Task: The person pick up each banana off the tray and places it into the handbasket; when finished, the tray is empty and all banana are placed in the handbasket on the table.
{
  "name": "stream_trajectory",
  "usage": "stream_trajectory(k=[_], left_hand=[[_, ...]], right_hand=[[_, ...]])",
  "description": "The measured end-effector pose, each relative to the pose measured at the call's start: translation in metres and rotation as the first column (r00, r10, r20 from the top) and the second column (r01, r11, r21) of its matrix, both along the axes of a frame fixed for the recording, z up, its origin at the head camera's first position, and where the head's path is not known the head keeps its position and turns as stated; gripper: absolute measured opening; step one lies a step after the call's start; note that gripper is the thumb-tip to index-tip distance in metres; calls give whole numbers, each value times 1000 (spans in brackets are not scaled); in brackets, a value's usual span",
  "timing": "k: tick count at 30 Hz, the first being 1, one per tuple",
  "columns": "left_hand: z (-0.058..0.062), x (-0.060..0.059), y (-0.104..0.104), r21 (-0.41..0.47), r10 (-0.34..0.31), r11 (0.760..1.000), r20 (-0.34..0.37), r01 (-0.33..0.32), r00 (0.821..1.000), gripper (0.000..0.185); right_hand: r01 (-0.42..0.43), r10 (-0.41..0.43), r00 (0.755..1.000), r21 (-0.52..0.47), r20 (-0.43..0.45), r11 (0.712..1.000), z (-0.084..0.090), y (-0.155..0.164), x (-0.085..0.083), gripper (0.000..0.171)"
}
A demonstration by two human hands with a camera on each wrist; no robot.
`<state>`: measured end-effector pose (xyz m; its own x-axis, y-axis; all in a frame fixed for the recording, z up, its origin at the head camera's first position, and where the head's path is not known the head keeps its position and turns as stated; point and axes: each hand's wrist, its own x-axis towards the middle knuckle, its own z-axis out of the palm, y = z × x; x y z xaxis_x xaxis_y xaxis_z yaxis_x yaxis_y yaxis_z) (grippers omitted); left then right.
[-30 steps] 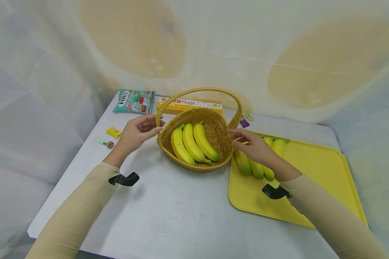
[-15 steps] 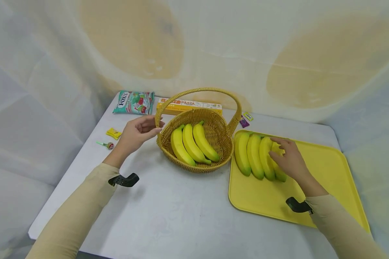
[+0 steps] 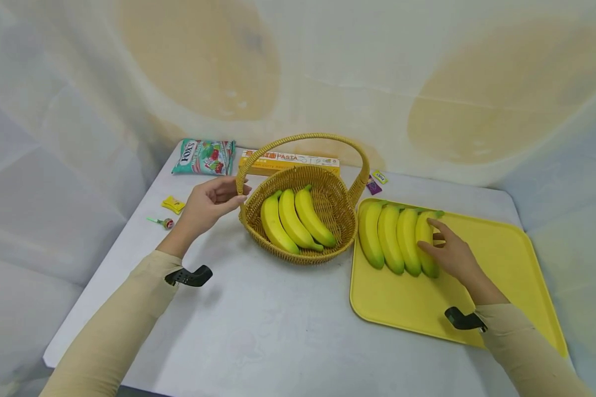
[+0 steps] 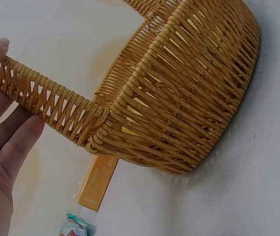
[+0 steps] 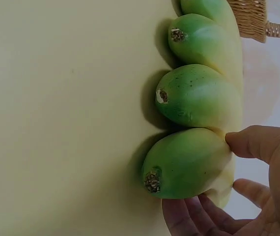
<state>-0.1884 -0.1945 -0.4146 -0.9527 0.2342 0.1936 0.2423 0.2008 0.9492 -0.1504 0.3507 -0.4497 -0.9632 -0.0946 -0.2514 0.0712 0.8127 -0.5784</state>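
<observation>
My left hand (image 3: 206, 207) holds the left side of the arched handle (image 4: 56, 101) of a wicker basket (image 3: 335, 209); the thumb lies on one side of it, the fingers on the other. Inside the basket lie three yellow bananas (image 3: 298, 220). On the right, a yellow tray (image 3: 496, 259) carries several bananas side by side, green at their near ends. My right hand (image 3: 449, 251) grips the rightmost banana (image 5: 184, 162), thumb on its left side and fingers along its right. That banana still lies against its neighbour (image 5: 199, 96) on the tray.
Behind the basket stands a pasta box (image 3: 288, 160), with a bag of sweets (image 3: 206, 156) to its left. A yellow wrapped sweet (image 3: 173, 204) and a lollipop (image 3: 166, 223) lie left of my left hand. Small purple (image 3: 373, 186) and yellow (image 3: 379, 177) sweets lie beyond the tray.
My right hand has moved right from beside the basket, across the bananas on the tray, and taken hold of the rightmost one. The left hand stays on the basket handle.
</observation>
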Motion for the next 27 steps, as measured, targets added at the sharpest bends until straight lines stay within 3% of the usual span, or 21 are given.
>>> stream_trajectory(k=[10,17,27], left_hand=[[-1,0,0,12,-4,1000,0,4,1000,41],[-1,0,0,-3,6,1000,3,-6,1000,38],[0,0,0,0,5,1000,10,-5,1000,44]], right_hand=[[-6,6,1000,19,-13,1000,0,2,4,76],[-13,14,1000,28,-19,1000,11,-1,9,74],[-176,177,977,20,-121,984,34,-11,22,65]])
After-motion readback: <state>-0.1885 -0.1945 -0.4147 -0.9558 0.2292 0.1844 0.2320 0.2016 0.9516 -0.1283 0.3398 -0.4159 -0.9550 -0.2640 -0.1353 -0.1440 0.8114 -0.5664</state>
